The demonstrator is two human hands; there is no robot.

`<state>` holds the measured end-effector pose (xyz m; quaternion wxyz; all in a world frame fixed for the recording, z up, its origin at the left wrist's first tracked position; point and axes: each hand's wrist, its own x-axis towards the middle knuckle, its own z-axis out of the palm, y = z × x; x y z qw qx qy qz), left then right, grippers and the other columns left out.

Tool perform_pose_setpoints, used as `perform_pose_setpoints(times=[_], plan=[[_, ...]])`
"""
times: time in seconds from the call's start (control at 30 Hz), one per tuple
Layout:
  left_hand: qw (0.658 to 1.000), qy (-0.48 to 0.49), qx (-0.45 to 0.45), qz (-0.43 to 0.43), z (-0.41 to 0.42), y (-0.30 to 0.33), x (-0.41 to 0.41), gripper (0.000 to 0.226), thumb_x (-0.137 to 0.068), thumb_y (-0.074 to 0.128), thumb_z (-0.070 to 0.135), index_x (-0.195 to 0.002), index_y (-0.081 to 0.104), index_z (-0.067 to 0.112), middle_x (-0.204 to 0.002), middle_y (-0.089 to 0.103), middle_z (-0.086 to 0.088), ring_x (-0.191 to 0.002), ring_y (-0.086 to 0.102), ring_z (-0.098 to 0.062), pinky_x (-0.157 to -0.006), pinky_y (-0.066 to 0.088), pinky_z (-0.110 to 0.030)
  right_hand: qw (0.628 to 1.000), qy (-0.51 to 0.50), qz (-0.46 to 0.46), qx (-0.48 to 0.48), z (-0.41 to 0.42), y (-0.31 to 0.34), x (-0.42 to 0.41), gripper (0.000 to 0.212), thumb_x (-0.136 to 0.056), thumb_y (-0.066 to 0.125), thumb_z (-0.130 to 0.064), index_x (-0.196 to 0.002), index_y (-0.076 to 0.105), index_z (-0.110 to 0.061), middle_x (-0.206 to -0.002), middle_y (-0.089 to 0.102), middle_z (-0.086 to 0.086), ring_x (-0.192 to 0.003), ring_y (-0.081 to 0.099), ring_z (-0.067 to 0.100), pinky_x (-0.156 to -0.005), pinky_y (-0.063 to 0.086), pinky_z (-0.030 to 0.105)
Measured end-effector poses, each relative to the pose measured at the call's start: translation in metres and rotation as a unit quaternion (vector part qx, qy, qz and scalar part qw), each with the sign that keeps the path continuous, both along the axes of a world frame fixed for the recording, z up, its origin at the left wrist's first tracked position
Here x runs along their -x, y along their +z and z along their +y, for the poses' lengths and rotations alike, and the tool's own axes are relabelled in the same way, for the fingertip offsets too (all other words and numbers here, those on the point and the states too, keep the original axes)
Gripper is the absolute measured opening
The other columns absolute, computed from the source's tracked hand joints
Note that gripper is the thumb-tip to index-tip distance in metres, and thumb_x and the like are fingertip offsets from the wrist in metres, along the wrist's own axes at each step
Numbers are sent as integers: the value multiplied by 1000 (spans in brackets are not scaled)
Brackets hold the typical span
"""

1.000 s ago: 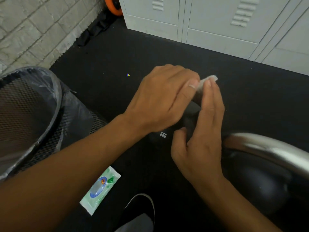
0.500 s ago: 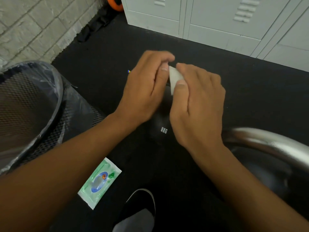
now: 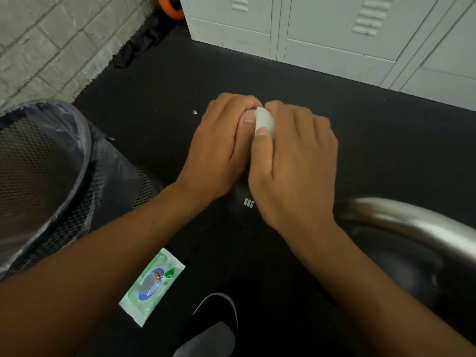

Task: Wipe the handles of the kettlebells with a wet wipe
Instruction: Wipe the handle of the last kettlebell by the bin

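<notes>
A black kettlebell marked 8KG (image 3: 246,202) stands on the dark floor in the middle of the head view, its handle hidden under my hands. My left hand (image 3: 219,150) and my right hand (image 3: 293,161) are pressed together over it, fingers curled. A folded white wet wipe (image 3: 264,121) shows between my two thumbs, which pinch it. A larger kettlebell with a shiny steel handle (image 3: 412,225) stands at the right edge, close to my right forearm.
A mesh waste bin with a plastic liner (image 3: 38,176) stands at the left. A green wet-wipe packet (image 3: 152,282) lies on the floor near my shoe (image 3: 219,313). Grey lockers (image 3: 334,29) line the back, a brick wall (image 3: 51,47) the left.
My right hand has turned palm-down and closed over the wipe. Both hands have drawn together, and the wipe moved from the fingertips to between the thumbs.
</notes>
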<state>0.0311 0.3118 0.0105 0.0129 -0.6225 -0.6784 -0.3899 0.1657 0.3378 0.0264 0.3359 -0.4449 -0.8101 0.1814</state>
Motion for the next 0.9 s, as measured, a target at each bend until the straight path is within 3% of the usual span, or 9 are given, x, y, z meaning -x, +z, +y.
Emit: perform_pose_setpoints(times=[0.17, 0.3, 0.37, 0.47, 0.57, 0.7, 0.8, 0.9], plan=[[1000, 3, 2, 13, -1, 2, -2, 30, -109, 37, 21, -120, 62, 7, -115, 53, 5, -104, 56, -16, -85, 45, -22, 990, -72, 93, 79, -9, -15, -17, 51, -99, 30, -43, -137, 54, -19, -125, 51, 0, -110, 41, 12, -94, 36, 30], [1000, 11, 4, 9, 1, 1, -3, 31, -109, 37, 21, -118, 62, 7, -111, 55, 1, -98, 55, -16, -80, 41, -17, 988, -51, 123, 82, -8, -8, -14, 49, -99, 28, -42, -133, 56, -19, -123, 52, -1, -110, 40, 9, -94, 37, 30], [1000, 11, 3, 10, 1, 0, -3, 31, -109, 36, 22, -117, 62, 7, -110, 58, -2, -96, 55, -17, -79, 41, -18, 990, -33, 125, 61, -10, -7, -12, 48, -100, 31, -39, -134, 55, -16, -129, 54, 1, -115, 42, 9, -98, 37, 29], [1000, 14, -1, 4, 1, 0, -3, 31, -109, 36, 22, -118, 61, 8, -111, 52, 4, -98, 54, -15, -80, 43, -22, 987, -45, 146, 48, -17, -18, -13, 47, -100, 36, -32, -140, 52, -13, -138, 52, 5, -126, 45, 16, -109, 38, 37], [1000, 13, -6, 4, 0, -1, -4, 31, -109, 35, 21, -117, 61, 6, -111, 50, 6, -99, 54, -16, -81, 44, -24, 963, -92, 229, 113, -21, -36, -15, 44, -100, 37, -32, -142, 48, -20, -138, 46, -4, -127, 43, 12, -111, 38, 41], [1000, 18, -12, -1, 2, -3, -4, 32, -108, 35, 21, -116, 62, 5, -109, 51, 4, -97, 54, -17, -82, 45, -26, 915, -133, 304, 228, -26, -43, -14, 48, -92, 34, -51, -138, 36, -38, -131, 40, -18, -131, 42, 10, -117, 37, 43], [1000, 22, -12, -6, 1, -3, -5, 33, -108, 34, 21, -115, 62, 5, -108, 57, -3, -97, 54, -17, -81, 44, -25, 906, -117, 332, 234, -24, -37, -15, 54, -90, 36, -51, -139, 42, -30, -136, 45, -10, -132, 46, 14, -116, 38, 44], [1000, 23, -10, -9, 2, -3, -5, 34, -108, 34, 22, -115, 62, 5, -108, 59, -7, -97, 54, -18, -81, 43, -25, 915, -98, 328, 214, -23, -31, -17, 59, -92, 36, -46, -144, 49, -20, -137, 48, -8, -130, 47, 12, -112, 40, 35]])
